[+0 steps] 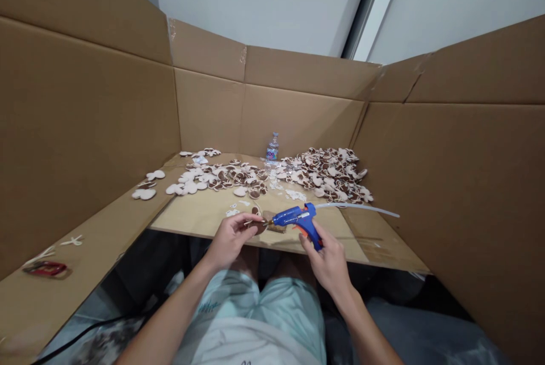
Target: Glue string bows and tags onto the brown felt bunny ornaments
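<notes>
Right grip around glue gun

The surface's front-right corner lay open; a glue gun obstructed its front edge, piled cutouts its back.

The glue gun is blue, its trigger orange, the held piece brown.

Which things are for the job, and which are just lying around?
Seem part of the job:
blue glue gun, in the right hand
pale stick poking from its back
brown piece, in the left hand
heaped brown and white pieces

Probably just lying around:
bottle, at the back
red tool, far left
</notes>
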### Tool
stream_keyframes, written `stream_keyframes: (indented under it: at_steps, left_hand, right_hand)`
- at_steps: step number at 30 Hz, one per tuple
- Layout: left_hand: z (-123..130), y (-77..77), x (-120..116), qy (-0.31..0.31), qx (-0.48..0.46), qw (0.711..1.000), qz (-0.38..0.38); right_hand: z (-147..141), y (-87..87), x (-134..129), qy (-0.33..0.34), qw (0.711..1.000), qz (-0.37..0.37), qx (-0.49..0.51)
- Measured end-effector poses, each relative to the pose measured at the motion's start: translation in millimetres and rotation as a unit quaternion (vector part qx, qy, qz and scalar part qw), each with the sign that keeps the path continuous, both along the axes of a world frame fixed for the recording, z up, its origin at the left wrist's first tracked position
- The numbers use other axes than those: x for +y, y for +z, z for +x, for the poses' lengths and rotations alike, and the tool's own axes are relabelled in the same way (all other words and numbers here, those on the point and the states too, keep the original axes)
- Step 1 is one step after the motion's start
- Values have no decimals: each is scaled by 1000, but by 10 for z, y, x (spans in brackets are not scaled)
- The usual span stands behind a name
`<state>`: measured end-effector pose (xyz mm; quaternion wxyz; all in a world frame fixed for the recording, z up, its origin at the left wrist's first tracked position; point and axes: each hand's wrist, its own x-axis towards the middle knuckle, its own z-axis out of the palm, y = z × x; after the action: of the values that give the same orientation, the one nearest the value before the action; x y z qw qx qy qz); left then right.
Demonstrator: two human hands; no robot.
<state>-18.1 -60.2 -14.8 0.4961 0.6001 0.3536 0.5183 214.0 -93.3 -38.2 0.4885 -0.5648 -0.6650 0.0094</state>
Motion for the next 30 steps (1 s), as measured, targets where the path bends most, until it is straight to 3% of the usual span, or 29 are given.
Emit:
stream_keyframes:
  at_steps: [30]
  left_hand:
    - [-14, -6, 12, -9, 5, 1000, 6]
  right_hand:
    - [24, -14, 10, -6, 1000, 15, -3]
